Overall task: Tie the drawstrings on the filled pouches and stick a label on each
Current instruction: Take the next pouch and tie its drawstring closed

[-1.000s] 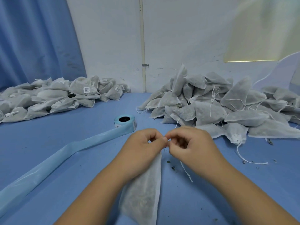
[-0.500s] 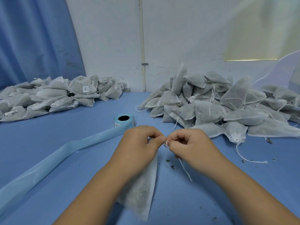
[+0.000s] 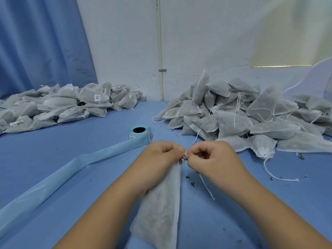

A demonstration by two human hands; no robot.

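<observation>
A filled white mesh pouch (image 3: 161, 209) hangs below my hands over the blue table, its neck pinched in my left hand (image 3: 158, 160). My right hand (image 3: 212, 159) is closed on the pouch's white drawstring (image 3: 206, 187), whose loose end trails down to the table. Both sets of fingertips meet at the pouch's top. A roll of pale blue label tape (image 3: 140, 133) stands just beyond my hands, its backing strip (image 3: 59, 178) running off to the lower left.
A heap of untied pouches (image 3: 242, 115) with loose strings fills the right side of the table. A heap of labelled pouches (image 3: 59, 106) lies at the back left. Dry herb crumbs dot the blue table (image 3: 224, 212). A white wall and a blue curtain stand behind.
My hands stay together at the pouch's neck, with small finger movements on the string. The pouch has swung slightly beneath my left hand.
</observation>
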